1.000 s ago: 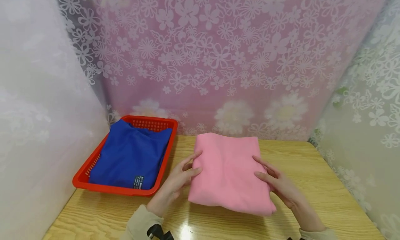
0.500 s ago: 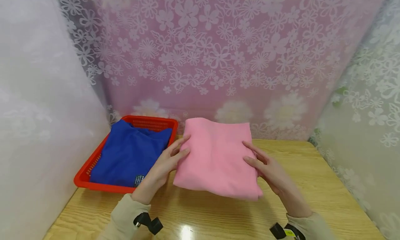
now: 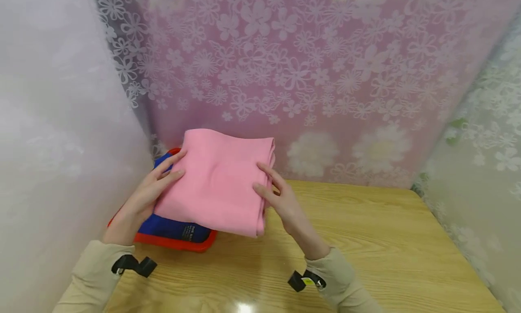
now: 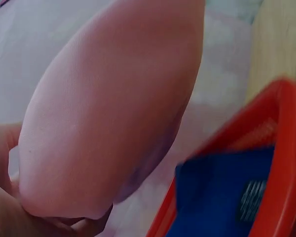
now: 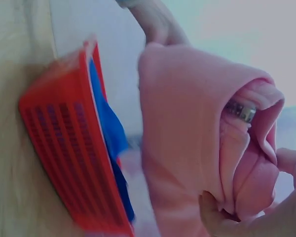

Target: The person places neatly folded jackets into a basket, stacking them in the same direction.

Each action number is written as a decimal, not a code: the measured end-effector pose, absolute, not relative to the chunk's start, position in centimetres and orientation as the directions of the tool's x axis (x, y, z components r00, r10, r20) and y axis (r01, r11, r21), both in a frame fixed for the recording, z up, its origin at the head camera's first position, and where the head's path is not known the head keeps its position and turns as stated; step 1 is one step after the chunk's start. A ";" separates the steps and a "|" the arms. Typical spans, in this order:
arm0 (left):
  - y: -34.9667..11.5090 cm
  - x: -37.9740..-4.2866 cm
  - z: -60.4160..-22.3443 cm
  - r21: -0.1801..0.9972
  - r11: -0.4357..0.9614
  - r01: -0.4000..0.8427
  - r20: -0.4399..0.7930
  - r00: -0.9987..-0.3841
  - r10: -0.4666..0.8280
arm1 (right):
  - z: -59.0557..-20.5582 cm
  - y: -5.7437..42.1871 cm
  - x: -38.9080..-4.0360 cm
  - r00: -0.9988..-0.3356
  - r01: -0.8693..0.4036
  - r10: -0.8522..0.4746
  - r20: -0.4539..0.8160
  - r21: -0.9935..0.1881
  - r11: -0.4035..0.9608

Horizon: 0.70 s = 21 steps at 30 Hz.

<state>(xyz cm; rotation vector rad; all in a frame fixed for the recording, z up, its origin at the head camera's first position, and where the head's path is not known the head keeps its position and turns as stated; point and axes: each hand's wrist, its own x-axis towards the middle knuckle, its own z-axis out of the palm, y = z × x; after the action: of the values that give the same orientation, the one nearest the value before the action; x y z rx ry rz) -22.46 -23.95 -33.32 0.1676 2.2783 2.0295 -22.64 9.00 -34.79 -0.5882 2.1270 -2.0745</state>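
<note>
A folded pink garment (image 3: 220,182) hangs in the air between both hands, over the red basket. My left hand (image 3: 146,193) grips its left side, thumb on top and other fingers curled under, as the left wrist view shows. On the opposite side, my right hand (image 3: 285,202) pinches the layered edge. Inside the open folds, the right wrist view shows a small dark patterned patch (image 5: 241,112). Below lies a blue garment (image 4: 217,185) with a dark printed label, inside the red plastic basket (image 5: 64,143). From the head view the pink garment hides most of both.
The basket stands at the left of a wooden table (image 3: 346,240), near the pale left curtain (image 3: 61,123). A pink flowered curtain (image 3: 293,87) hangs behind, and another pale one (image 3: 488,168) closes off the right side.
Both hands have carried the pink garment left and up, from over the middle of the table to above the basket. It now covers much of the blue garment from the head view.
</note>
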 end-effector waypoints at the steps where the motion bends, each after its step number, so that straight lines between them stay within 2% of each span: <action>1: -25.0 -22.5 -33.2 0.992 0.124 0.037 0.021 -0.991 0.134 | -34.9 7.8 -22.6 -0.916 -0.201 -0.350 0.195 -0.979 -0.019; 5: -28.9 -22.4 -33.0 0.980 0.189 0.065 0.046 -0.993 0.105 | -35.9 3.6 -22.6 -0.905 -0.216 -0.361 0.224 -0.974 -0.062; 12: -34.2 -22.9 -34.7 0.973 0.224 -0.045 -0.058 -0.997 0.049 | -38.6 -1.1 -23.6 -0.870 -0.262 -0.423 0.255 -0.964 -0.043; 17: -35.8 -23.5 -37.1 0.959 0.268 -0.090 -0.106 -0.993 0.045 | -40.7 -2.4 -24.2 -0.837 -0.347 -0.494 0.234 -0.926 0.148; 21: -35.9 -24.1 -38.3 0.934 0.349 -0.070 -0.085 -0.996 0.029 | -40.7 -2.3 -24.3 -0.825 -0.457 -0.509 0.244 -0.818 0.348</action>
<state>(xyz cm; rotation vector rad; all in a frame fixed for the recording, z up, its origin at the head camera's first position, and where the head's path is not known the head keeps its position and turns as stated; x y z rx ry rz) -24.07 -35.89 -38.28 -0.0389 2.5080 1.7441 -24.34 -2.35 -40.70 -0.9093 2.5351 -1.5110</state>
